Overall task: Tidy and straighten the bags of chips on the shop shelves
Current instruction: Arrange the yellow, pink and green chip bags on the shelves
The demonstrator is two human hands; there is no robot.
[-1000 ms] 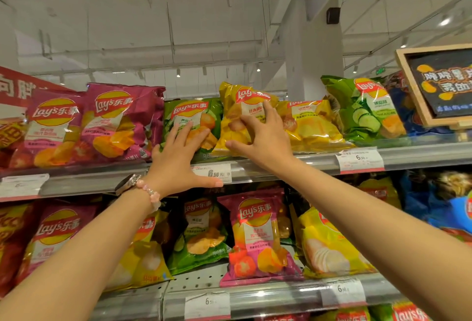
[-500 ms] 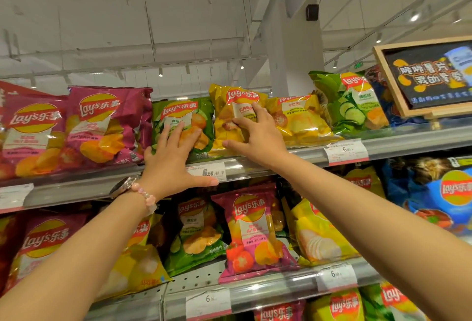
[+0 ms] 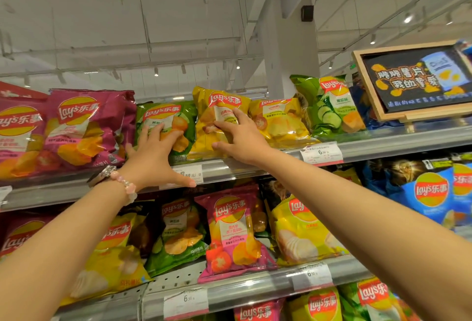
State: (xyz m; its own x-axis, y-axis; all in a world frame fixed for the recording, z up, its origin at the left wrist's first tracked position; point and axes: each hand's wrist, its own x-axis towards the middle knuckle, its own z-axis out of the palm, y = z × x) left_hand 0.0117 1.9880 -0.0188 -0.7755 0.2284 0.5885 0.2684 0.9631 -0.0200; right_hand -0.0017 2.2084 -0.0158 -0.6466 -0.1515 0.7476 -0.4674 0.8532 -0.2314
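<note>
At frame centre the right hand (image 3: 241,139) lies with spread, nearly straight fingers flat on the front of a yellow Lay's bag (image 3: 217,119), clasping nothing. Just left, the left hand (image 3: 155,157) presses open fingers on a green Lay's bag (image 3: 166,121), thumb down across a price tag (image 3: 190,173). Both bags stand on the top shelf (image 3: 383,142), with magenta bags (image 3: 84,126) at the left of the frame.

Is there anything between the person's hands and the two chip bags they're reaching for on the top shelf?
Nothing visible. The left hand already rests on the green bag, and the right hand lies flat on the yellow bag beside it.
</note>
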